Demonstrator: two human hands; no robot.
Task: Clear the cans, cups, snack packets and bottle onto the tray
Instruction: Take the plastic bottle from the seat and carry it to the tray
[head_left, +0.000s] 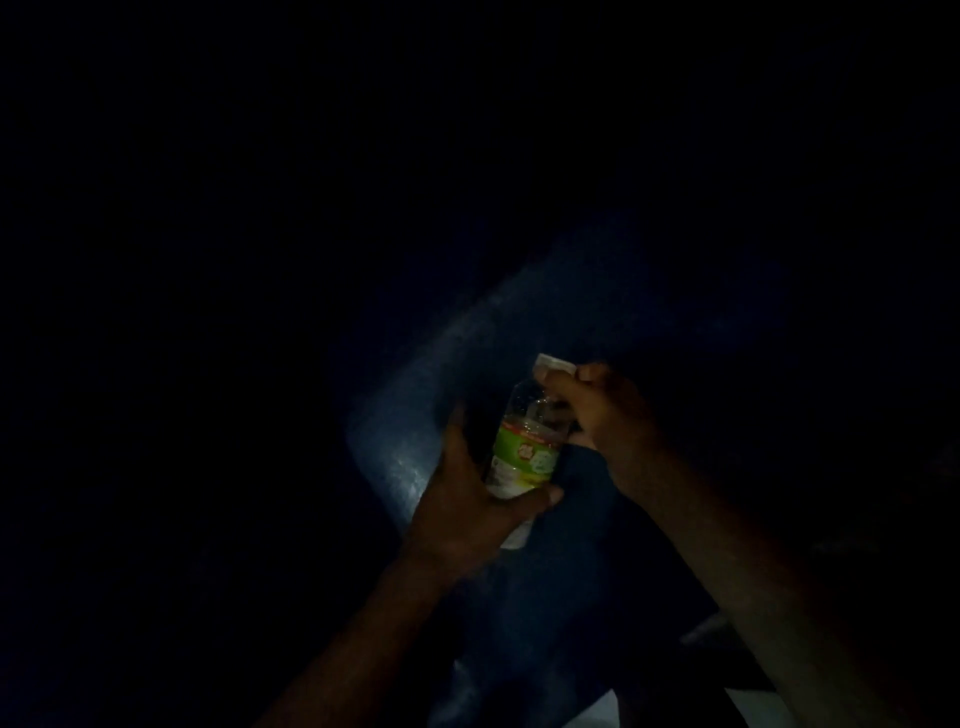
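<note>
Both hands on the clear plastic bottle w/ green label (524, 452).
Our left hand (467, 504) grips its base; right hand (597, 410) pinches the white cap (555, 364).

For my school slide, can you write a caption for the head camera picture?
In near darkness, the left hand grips a green-labelled bottle while the right hand holds its neck, above a blue surface.

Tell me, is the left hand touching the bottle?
Touching. The head view shows the left hand wrapped round the lower part of the bottle, its thumb lying across the front below the green label.
</note>
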